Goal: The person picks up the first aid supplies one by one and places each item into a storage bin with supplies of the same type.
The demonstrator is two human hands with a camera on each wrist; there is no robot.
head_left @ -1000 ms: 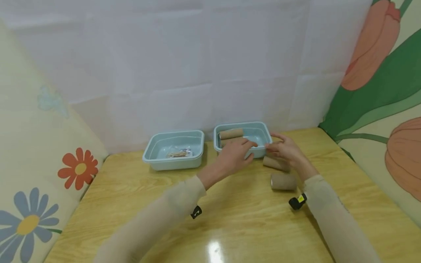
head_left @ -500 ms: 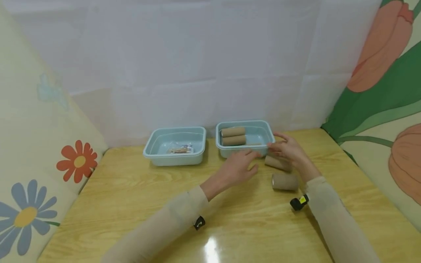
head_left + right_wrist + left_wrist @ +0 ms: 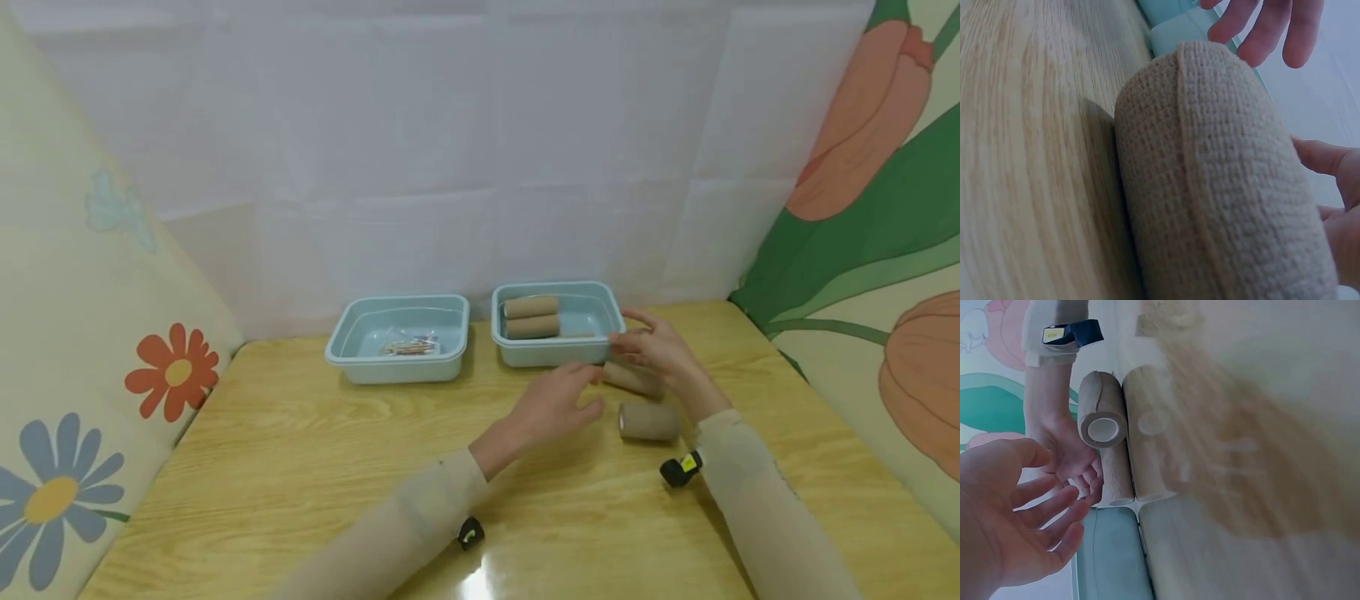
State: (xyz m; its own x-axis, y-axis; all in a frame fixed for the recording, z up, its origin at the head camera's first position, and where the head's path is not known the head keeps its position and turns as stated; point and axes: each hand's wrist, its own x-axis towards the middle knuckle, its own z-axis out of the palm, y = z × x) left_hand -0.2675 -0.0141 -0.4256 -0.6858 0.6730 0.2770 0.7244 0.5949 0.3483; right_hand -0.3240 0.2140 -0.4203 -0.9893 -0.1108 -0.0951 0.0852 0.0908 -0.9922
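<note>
Two tan rolls of elastic bandage lie on the wooden table: a nearer roll (image 3: pixel 648 422) and a farther roll (image 3: pixel 633 378), just in front of the right-hand blue tray (image 3: pixel 555 354). My left hand (image 3: pixel 551 408) is held over the table left of these rolls, fingers spread and holding nothing. At the tray's right front corner, my right hand (image 3: pixel 660 354) has its fingertips right at the rim, loosely bent. Inside that tray, two more bandage rolls (image 3: pixel 531 317) lie side by side. The right wrist view is filled by the nearer roll, with the right hand (image 3: pixel 1341 187) beyond it.
Left of that tray stands a second blue tray (image 3: pixel 397 368), with a clear packet of cotton swabs (image 3: pixel 412 345) in it. A white sheet (image 3: pixel 375 167) hangs behind both trays. Flower-painted panels close in the table's left and right sides.
My left hand has drawn back from over the right tray toward the front and right, uncovering the two rolls inside. The right hand stays at the tray's corner.
</note>
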